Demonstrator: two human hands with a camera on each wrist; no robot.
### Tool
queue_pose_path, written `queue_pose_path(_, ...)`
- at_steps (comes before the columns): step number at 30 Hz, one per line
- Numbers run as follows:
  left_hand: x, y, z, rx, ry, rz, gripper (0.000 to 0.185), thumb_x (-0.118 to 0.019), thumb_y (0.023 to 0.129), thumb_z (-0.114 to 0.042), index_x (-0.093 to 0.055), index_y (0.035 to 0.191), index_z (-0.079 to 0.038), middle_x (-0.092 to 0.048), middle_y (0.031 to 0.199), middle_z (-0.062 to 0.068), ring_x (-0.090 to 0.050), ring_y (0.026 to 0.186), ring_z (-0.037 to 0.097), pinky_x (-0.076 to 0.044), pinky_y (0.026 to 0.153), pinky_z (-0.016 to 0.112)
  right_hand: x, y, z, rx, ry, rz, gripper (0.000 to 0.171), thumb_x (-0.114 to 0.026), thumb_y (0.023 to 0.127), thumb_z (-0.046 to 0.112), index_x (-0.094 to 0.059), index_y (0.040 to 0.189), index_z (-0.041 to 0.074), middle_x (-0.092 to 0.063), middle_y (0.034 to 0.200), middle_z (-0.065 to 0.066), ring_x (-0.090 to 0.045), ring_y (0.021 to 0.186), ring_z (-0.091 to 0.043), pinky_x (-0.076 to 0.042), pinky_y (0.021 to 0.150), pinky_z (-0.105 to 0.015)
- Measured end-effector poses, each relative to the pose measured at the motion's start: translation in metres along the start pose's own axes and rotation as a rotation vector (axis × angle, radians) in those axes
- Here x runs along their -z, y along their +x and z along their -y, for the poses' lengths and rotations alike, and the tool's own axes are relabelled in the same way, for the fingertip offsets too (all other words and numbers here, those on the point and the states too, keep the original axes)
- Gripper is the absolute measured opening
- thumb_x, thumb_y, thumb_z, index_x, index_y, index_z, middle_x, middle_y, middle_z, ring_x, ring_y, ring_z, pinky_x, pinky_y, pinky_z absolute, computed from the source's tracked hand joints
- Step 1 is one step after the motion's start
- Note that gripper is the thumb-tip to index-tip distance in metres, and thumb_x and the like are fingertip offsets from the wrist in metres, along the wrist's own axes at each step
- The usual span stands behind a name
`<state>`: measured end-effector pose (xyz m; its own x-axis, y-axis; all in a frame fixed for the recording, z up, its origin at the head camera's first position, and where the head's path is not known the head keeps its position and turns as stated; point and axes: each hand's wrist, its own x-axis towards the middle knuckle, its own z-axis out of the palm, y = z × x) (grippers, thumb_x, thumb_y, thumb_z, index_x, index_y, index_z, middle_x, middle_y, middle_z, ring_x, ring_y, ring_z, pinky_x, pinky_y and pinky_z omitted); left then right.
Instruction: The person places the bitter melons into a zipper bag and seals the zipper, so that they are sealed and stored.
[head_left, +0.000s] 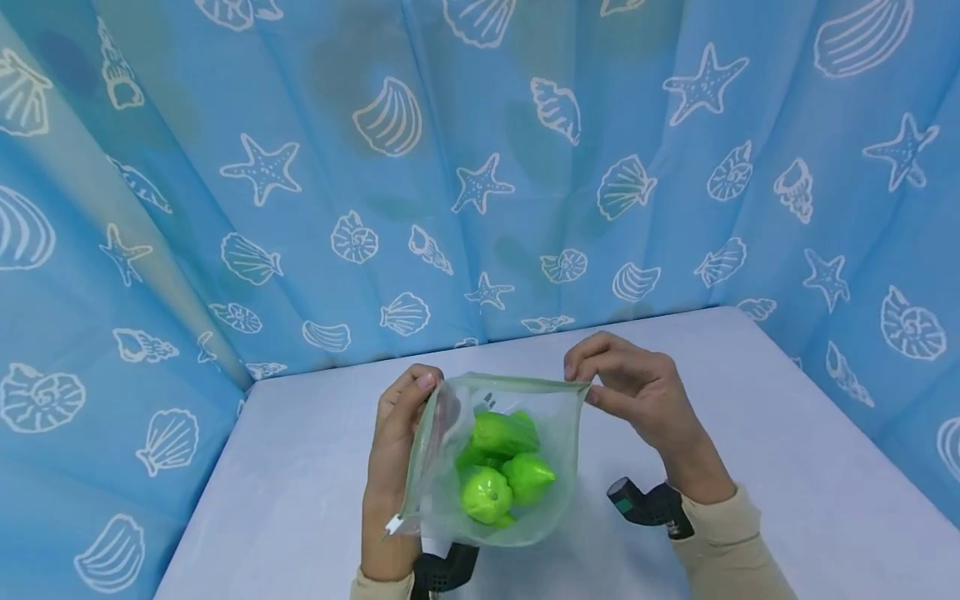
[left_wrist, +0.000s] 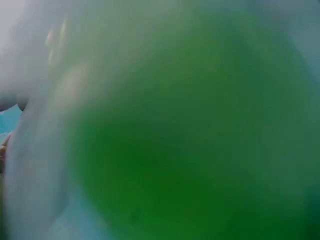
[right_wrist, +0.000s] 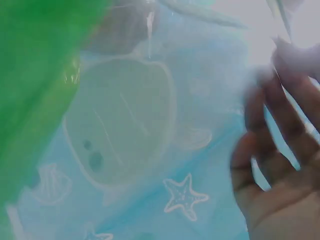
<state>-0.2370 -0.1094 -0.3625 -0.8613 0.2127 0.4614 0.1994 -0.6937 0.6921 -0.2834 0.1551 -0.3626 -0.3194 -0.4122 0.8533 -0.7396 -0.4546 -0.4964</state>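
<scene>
A translucent zip bag (head_left: 551, 500) with a pale green rim hangs between both hands, its mouth spread apart. Inside lie several bright green pieces that look like limes or toy fruit (head_left: 504, 435). My left hand (head_left: 397, 421) grips the bag's left rim with the thumb on top. At the right corner of the rim, my right hand (head_left: 633, 383) pinches the edge between thumb and fingers. A white zip slider (head_left: 393, 524) sits at the rim's lower left end. The left wrist view is filled by a blurred green shape (left_wrist: 190, 135) behind the bag's film.
A white-covered table (head_left: 300, 467) lies under the hands. Around it hangs a blue curtain (head_left: 322, 208) with white shells and starfish. Black wrist cameras are strapped at the left wrist (head_left: 446, 571) and the right wrist (head_left: 652, 506).
</scene>
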Motion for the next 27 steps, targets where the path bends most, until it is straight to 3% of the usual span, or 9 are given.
queue_pose_path(2, 0.003, -0.001, -0.005, -0.048, 0.209, -0.096, 0.022, -0.041, 0.097, -0.008, -0.057, 0.083, -0.005, -0.054, 0.071, 0.001, -0.049, 0.058, 0.008, -0.043, 0.053, 0.017, -0.001, 0.000, 0.005, -0.015, -0.068, -0.130, 0.020, -0.056, 0.082, -0.014, -0.062, 0.099, -0.004, -0.058, 0.099, -0.017, -0.051, 0.095, -0.028, -0.047, 0.085, -0.034)
queue_pose_path(5, 0.008, -0.003, -0.012, -0.093, 0.403, -0.102, 0.020, -0.043, 0.096, -0.009, -0.058, 0.085, -0.001, -0.053, 0.074, 0.006, -0.047, 0.061, 0.015, -0.042, 0.054, 0.024, -0.005, 0.001, 0.013, -0.028, -0.217, -0.302, 0.019, -0.057, 0.079, -0.016, -0.062, 0.096, -0.008, -0.061, 0.093, -0.016, -0.053, 0.091, -0.026, -0.048, 0.084, -0.029)
queue_pose_path(8, 0.010, -0.008, -0.018, -0.133, 0.595, 0.002, 0.021, -0.042, 0.097, -0.012, -0.058, 0.094, 0.001, -0.054, 0.076, 0.009, -0.047, 0.063, 0.021, -0.042, 0.056, 0.029, -0.010, 0.001, 0.019, -0.061, -0.387, -0.462, 0.019, -0.058, 0.076, -0.017, -0.062, 0.093, -0.010, -0.062, 0.088, -0.015, -0.053, 0.084, -0.022, -0.046, 0.083, -0.026)
queue_pose_path(12, 0.004, -0.014, -0.025, -0.114, 0.764, 0.187, 0.039, -0.050, 0.095, -0.031, -0.049, 0.121, -0.002, -0.056, 0.099, 0.014, -0.053, 0.082, 0.028, -0.046, 0.071, 0.034, -0.015, 0.001, 0.024, -0.136, -0.570, -0.651, 0.014, -0.061, 0.076, -0.013, -0.062, 0.090, -0.009, -0.062, 0.083, -0.012, -0.055, 0.077, -0.018, -0.047, 0.079, -0.023)
queue_pose_path(15, -0.004, -0.016, -0.031, -0.017, 0.841, 0.296, 0.065, -0.063, 0.086, -0.036, -0.033, 0.137, -0.010, -0.044, 0.127, 0.010, -0.050, 0.101, 0.030, -0.044, 0.082, 0.037, -0.014, 0.001, 0.027, -0.187, -0.655, -0.741, 0.011, -0.063, 0.078, -0.007, -0.062, 0.089, -0.007, -0.062, 0.081, -0.011, -0.057, 0.072, -0.016, -0.049, 0.073, -0.020)
queue_pose_path(17, -0.011, -0.017, -0.035, 0.064, 0.920, 0.312, 0.079, -0.072, 0.079, -0.031, -0.025, 0.142, -0.017, -0.036, 0.136, 0.003, -0.046, 0.108, 0.027, -0.043, 0.086, 0.037, -0.012, 0.001, 0.029, -0.201, -0.674, -0.779, 0.011, -0.064, 0.079, -0.005, -0.063, 0.089, -0.007, -0.062, 0.079, -0.011, -0.059, 0.069, -0.016, -0.050, 0.068, -0.020)
queue_pose_path(21, -0.025, -0.018, -0.042, 0.130, 1.133, 0.177, 0.073, -0.076, 0.076, -0.019, -0.035, 0.136, -0.021, -0.044, 0.129, -0.006, -0.052, 0.104, 0.015, -0.046, 0.085, 0.036, -0.006, -0.001, 0.030, -0.190, -0.666, -0.807, 0.012, -0.065, 0.079, -0.004, -0.062, 0.089, -0.009, -0.062, 0.077, -0.013, -0.060, 0.067, -0.015, -0.050, 0.065, -0.019)
queue_pose_path(24, -0.027, -0.016, -0.043, 0.053, 1.193, 0.035, 0.045, -0.071, 0.081, -0.015, -0.051, 0.121, -0.011, -0.056, 0.115, -0.002, -0.057, 0.098, 0.014, -0.047, 0.083, 0.035, -0.002, -0.003, 0.029, -0.156, -0.614, -0.805, 0.013, -0.065, 0.079, -0.005, -0.061, 0.089, -0.012, -0.061, 0.076, -0.017, -0.060, 0.068, -0.015, -0.050, 0.066, -0.019)
queue_pose_path(27, -0.024, -0.017, -0.044, -0.080, 1.174, -0.097, 0.024, -0.069, 0.082, -0.009, -0.061, 0.105, -0.004, -0.062, 0.101, 0.003, -0.059, 0.092, 0.015, -0.047, 0.082, 0.032, 0.002, -0.004, 0.029, -0.124, -0.550, -0.801, 0.014, -0.064, 0.079, -0.006, -0.059, 0.089, -0.014, -0.060, 0.075, -0.018, -0.060, 0.068, -0.016, -0.050, 0.065, -0.020)
